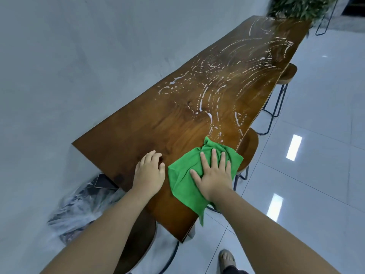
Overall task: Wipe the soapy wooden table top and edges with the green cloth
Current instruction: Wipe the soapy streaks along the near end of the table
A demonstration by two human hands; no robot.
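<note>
The right hand [213, 175] lies flat on the green cloth [183, 186], fingers straight and spread, pressing it down onto the wooden counter [138, 131] without gripping it. The cloth sits crumpled near the near end of the counter, right against its right-side edge, and one corner droops over that edge toward the floor [316, 155]. Just beside the cloth, not touching it, the left hand [150, 173] rests on the bare wood with its fingers loosely bent, holding nothing.

The wood around the hands looks dark and free of suds. Beyond the cloth, white soap streaks [217, 86] run in arcs and dotted swirls over the middle and far stretch of the top.

A leafy plant [300, 6] stands at the far end, blurred. Along the right side, a round wooden stool [249, 149] is tucked partly under the edge just beside the cloth, and a second stool [289, 73] stands farther down. Another dark stool seat [138, 244] shows below the near end, between the forearms. On the left, by the pale wall [79, 56], a crinkled plastic bag [79, 210] sits on the floor under the near corner. A foot [227, 260] in a sandal stands on the glossy tiles, which reflect ceiling lights.
</note>
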